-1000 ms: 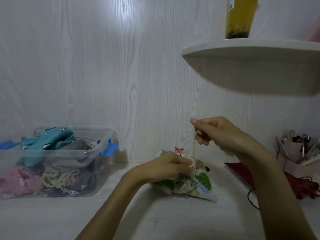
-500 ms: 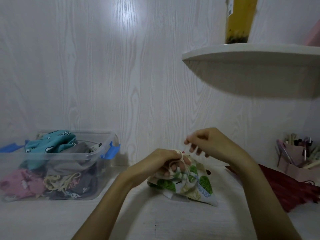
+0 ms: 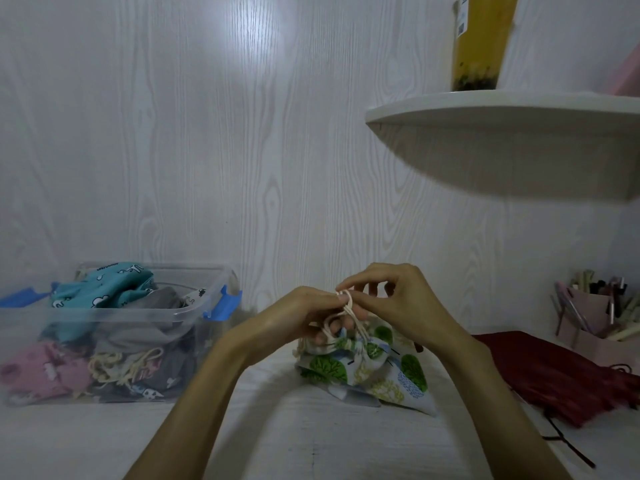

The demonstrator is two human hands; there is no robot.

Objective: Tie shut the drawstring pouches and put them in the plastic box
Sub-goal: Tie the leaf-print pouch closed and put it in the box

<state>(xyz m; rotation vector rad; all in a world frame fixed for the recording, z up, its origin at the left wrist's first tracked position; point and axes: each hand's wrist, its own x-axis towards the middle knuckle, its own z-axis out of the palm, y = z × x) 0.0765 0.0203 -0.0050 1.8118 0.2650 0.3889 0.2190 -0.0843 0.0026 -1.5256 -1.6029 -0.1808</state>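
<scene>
Pinching the cream drawstring (image 3: 349, 308) between them, left hand (image 3: 304, 315) and right hand (image 3: 398, 301) grip just above the leaf-print pouch (image 3: 374, 370) (on the surface (image 3: 311, 441))

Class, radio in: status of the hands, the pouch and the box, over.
Left hand and right hand pinching cream drawstring. Tree-print pouch on table, knot unfinished. Plastic box open at left, nothing blocking.
</scene>
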